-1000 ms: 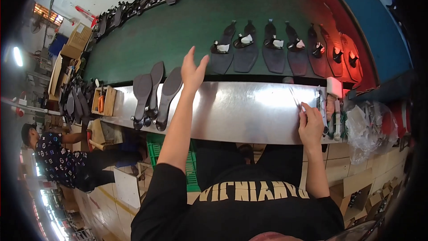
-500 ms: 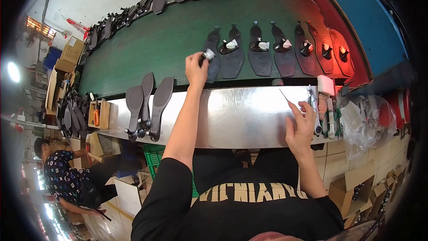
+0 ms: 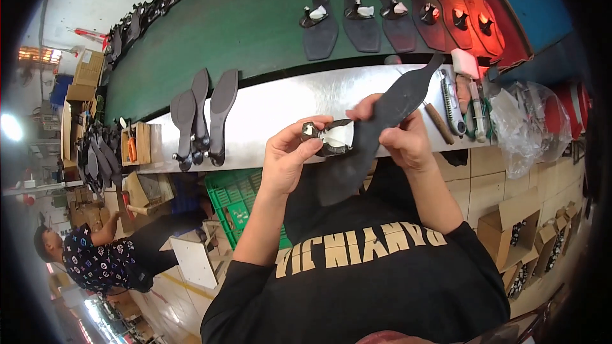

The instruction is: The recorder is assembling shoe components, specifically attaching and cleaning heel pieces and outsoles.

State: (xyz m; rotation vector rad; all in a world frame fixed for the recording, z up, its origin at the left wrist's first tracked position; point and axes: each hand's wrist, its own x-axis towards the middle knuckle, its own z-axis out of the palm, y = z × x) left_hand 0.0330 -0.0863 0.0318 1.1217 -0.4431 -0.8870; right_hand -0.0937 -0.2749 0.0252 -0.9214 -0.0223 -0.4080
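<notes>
Over the metal ledge's near edge, my left hand [image 3: 290, 153] grips a small glossy black shoe heel [image 3: 331, 150] with a white patch on its upper face. My right hand [image 3: 406, 138] is closed on a long dark shoe sole [image 3: 389, 111], broad at the near end and narrow at the far end. The sole is tilted, and the heel sits close beside its edge. Whether they touch cannot be made out. Just right of my right hand lies a wooden-handled tool [image 3: 438, 123].
On the green belt [image 3: 255, 32], several soles with heels run toward a red-lit opening. More soles [image 3: 220, 114] stand on the metal ledge [image 3: 280, 95] at left. Tools, a white block [image 3: 465, 63] and a plastic bag [image 3: 529, 121] are at right. A person [image 3: 95, 251] is at far left.
My left hand has come back from the belt with the heel, and the leftmost sole has left the belt. My right hand has put down its thin tool and grips the sole.
</notes>
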